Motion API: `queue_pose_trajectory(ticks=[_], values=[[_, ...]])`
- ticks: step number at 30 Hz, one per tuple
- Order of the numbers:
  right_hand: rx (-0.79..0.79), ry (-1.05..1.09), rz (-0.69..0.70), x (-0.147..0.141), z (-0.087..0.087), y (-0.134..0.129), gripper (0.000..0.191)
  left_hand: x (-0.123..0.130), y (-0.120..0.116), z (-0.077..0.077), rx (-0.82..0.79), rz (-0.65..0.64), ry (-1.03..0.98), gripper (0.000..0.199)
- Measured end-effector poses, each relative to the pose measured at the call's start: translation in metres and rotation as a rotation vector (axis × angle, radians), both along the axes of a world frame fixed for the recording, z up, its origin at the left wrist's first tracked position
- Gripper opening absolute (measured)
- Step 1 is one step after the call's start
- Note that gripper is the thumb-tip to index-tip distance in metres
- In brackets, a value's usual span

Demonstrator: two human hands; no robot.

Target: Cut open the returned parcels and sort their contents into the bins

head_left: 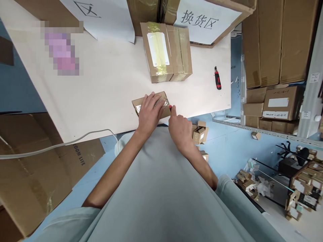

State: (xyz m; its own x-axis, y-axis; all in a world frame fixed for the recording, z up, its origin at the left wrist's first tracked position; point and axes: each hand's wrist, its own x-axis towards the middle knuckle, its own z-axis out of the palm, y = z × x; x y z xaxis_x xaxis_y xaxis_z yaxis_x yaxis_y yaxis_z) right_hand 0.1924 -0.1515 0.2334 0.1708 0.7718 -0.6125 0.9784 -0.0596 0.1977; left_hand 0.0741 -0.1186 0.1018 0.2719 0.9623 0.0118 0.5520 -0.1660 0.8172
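A small cardboard box [165, 95] lies near the front edge of the white table, with clear tape over its right part and a white label at its left. My left hand [150, 109] rests flat on top of it, fingers stretched out over the cardboard. At the box's right end, my right hand [179, 129] is closed around a utility knife [170, 108], its index finger pointing along it. Only a small red and black bit of that knife shows; the rest is hidden in the hand.
A red and black utility knife [217, 79] lies at the table's right. Two taped cartons [180, 55] stand beyond my hands, before larger boxes with paper signs [207, 22]. A grey cable [83, 136] crosses the left front edge. Shelves with cartons [280, 102] stand right.
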Motion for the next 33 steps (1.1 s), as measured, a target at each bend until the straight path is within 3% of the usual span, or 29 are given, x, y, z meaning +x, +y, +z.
queue_pose_trajectory(ticks=[5, 10, 13, 17, 22, 33], values=[[-0.045, -0.022, -0.080, 0.006, -0.009, -0.016, 0.066, -0.001, 0.001, -0.005, 0.010, -0.014, -0.014, 0.039], [-0.253, -0.008, -0.190, 0.022, -0.022, -0.041, 0.055, -0.001, 0.001, -0.008, 0.039, -0.025, 0.012, 0.040], [-0.135, -0.020, -0.224, 0.021, -0.015, -0.047, 0.056, -0.001, 0.001, -0.007, 0.025, -0.042, 0.013, 0.042], [0.036, 0.074, -0.177, 0.013, -0.008, -0.028, 0.061, 0.000, 0.001, -0.008, 0.053, -0.034, 0.044, 0.046], [0.039, 0.110, -0.167, 0.008, -0.019, -0.006, 0.066, 0.000, 0.000, -0.011, 0.074, -0.035, 0.045, 0.050], [0.033, 0.069, -0.175, -0.001, -0.020, -0.016, 0.065, -0.002, -0.003, -0.011, 0.043, -0.017, 0.022, 0.047]])
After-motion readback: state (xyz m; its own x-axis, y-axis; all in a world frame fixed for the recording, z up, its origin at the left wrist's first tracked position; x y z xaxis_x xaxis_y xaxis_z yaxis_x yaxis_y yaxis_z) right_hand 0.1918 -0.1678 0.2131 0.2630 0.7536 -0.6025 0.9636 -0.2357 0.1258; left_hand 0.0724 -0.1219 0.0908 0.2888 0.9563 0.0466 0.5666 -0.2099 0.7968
